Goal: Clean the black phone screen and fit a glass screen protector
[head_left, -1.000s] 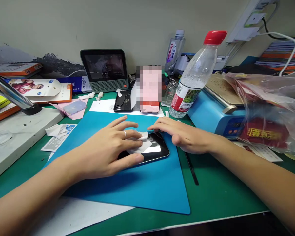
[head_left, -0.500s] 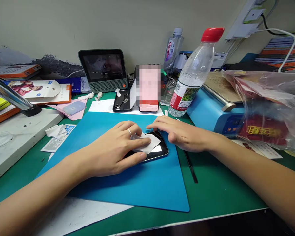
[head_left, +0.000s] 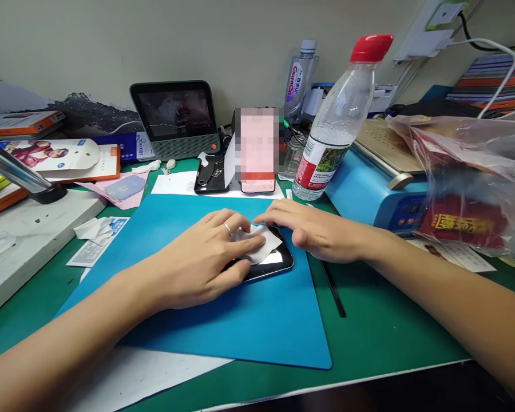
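A black phone [head_left: 277,264] lies face up on a blue mat [head_left: 223,326]. My left hand [head_left: 201,257] rests over the phone, its fingers pressed on a small white wipe [head_left: 261,245] that lies on the screen. My right hand [head_left: 313,232] lies flat at the phone's far right corner, fingers stretched out and touching its edge. Most of the phone is hidden under my left hand.
A red-capped water bottle [head_left: 339,123] and a blue machine [head_left: 369,191] stand at the right, with a plastic bag [head_left: 467,189] beyond. A small screen device [head_left: 175,117], a propped phone [head_left: 257,149] and boxes line the back. A black strip [head_left: 333,289] lies beside the mat. A crumpled wipe [head_left: 92,229] lies left.
My left hand has slid the wipe toward the phone's right end, and its fingers have curled closer together. The right hand has hardly moved.
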Action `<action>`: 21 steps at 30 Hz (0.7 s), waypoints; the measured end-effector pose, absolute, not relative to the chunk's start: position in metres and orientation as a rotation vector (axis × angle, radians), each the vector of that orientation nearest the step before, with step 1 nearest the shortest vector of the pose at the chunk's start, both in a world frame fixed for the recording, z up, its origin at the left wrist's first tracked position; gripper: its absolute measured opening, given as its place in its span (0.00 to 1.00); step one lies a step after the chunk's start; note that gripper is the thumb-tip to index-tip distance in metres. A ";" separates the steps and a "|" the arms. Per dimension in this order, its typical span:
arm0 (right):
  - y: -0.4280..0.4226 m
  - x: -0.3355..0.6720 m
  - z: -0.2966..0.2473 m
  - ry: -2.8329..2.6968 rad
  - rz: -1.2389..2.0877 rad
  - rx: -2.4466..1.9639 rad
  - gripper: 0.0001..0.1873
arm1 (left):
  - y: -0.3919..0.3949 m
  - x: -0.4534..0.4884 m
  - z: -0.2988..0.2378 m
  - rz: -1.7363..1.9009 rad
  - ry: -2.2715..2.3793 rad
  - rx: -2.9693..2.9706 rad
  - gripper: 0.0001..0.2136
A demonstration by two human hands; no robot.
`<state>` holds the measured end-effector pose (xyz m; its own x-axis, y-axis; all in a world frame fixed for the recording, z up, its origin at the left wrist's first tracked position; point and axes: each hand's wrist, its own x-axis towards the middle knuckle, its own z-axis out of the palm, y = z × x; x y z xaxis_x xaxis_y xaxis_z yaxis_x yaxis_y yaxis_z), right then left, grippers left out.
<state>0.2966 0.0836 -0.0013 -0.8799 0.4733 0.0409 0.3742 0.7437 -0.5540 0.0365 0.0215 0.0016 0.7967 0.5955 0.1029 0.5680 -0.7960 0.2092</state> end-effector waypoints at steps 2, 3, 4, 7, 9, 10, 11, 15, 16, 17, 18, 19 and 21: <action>0.084 0.296 -0.001 -2.766 0.826 -0.672 0.56 | 0.021 0.037 0.002 0.237 0.923 2.835 0.18; 0.084 0.296 -0.001 -2.765 0.825 -0.670 0.56 | 0.022 0.035 0.002 0.229 0.928 2.844 0.18; 0.084 0.296 0.000 -2.762 0.822 -0.667 0.55 | 0.024 0.030 0.002 0.223 0.938 2.855 0.18; 0.084 0.297 0.001 -2.759 0.802 -0.673 0.53 | 0.031 0.011 0.001 0.234 1.000 2.884 0.18; 0.083 0.297 0.001 -2.787 0.780 -0.719 0.51 | 0.037 -0.001 -0.002 0.261 1.048 2.896 0.18; 0.082 0.297 0.001 -2.811 0.760 -0.751 0.51 | 0.039 -0.005 -0.003 0.276 1.064 2.905 0.18; 0.081 0.297 0.001 -2.838 0.728 -0.783 0.51 | 0.040 -0.009 -0.004 0.297 1.072 2.920 0.18; 0.078 0.293 -0.001 -2.904 0.576 -0.833 0.53 | 0.042 -0.011 -0.004 0.429 1.102 2.978 0.16; 0.078 0.292 -0.001 -2.905 0.564 -0.836 0.51 | 0.041 -0.010 -0.003 0.464 1.124 2.960 0.14; 0.078 0.291 -0.001 -2.900 0.566 -0.836 0.49 | 0.041 -0.010 -0.002 0.486 1.150 2.925 0.12; 0.079 0.291 -0.001 -2.892 0.574 -0.833 0.47 | 0.040 -0.010 -0.001 0.484 1.180 2.877 0.11; 0.079 0.290 0.000 -2.882 0.586 -0.826 0.45 | 0.040 -0.011 0.001 0.457 1.207 2.824 0.11; 0.080 0.289 0.001 -2.857 0.605 -0.815 0.42 | 0.040 -0.013 0.004 0.352 1.253 2.743 0.10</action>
<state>0.2894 0.0799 0.0011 -0.8498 0.5271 -0.0042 0.4835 0.7764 -0.4042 -0.0127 0.0398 0.0039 0.6333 0.7560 0.1655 0.7315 -0.6546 0.1907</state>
